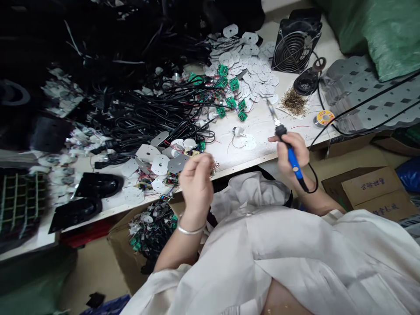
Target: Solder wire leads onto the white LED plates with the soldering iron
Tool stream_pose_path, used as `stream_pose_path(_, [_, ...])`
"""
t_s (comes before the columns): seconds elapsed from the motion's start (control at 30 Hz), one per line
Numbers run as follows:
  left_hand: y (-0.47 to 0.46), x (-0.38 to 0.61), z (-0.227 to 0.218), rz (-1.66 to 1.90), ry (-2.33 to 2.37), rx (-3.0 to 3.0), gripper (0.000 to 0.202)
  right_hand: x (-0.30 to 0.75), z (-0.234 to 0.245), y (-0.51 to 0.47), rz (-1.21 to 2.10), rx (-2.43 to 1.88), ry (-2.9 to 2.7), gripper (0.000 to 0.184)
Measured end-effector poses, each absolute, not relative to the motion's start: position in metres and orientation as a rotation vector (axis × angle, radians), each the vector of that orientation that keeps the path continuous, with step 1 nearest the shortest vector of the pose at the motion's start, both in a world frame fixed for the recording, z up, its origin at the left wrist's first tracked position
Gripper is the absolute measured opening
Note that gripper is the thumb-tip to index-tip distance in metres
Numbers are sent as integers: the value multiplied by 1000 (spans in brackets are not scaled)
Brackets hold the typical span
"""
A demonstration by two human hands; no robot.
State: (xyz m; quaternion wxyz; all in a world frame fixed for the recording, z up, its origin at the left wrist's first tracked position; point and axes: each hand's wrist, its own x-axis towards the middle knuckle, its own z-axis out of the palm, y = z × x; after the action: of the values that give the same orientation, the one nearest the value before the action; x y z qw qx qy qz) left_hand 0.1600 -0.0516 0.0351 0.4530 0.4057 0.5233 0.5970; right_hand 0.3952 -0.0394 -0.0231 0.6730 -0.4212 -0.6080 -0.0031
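While the right hand [290,153] curled firmly around a blue-handled soldering iron [293,158], its tip angled away over the white workbench [259,131], the left hand [196,186] bunched its fingers on a small wired part [213,166], too blurred to make out, just beside scattered green circuit boards [229,87] and a solder spool [324,118]

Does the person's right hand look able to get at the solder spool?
Probably yes: the right hand sits close to the solder spool, with only bench top and a thin black cable between, though it is gripping a soldering iron.
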Motion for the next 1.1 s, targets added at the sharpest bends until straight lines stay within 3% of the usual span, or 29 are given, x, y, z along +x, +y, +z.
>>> stream_pose_path(0.1, [-50, 115, 33, 1424, 1642, 1816, 17, 397, -35, -37, 202, -1029, -1246, 19])
stream_pose_path(0.23, [-30, 108, 20, 567, 1764, 2540, 25, 392, -45, -32, 211, -1015, -1312, 19])
stream_pose_path(0.33, [-10, 131, 3, 246, 1653, 2628, 33, 390, -46, -30, 126, -1056, -1406, 21])
stream_pose_path(0.73, [17, 171, -23, 460, 1097, 2491, 24, 380, -69, -30, 45, -1378, -1713, 23])
stream_pose_path(0.93, [20, 185, -32, 846, 1172, 2297, 12, 381, -64, -32, 79, -1359, -1735, 27])
stream_pose_path(1.1, [13, 188, -42, 849, 1340, 2180, 15, 383, -59, -33, 47, -1296, -1744, 26])
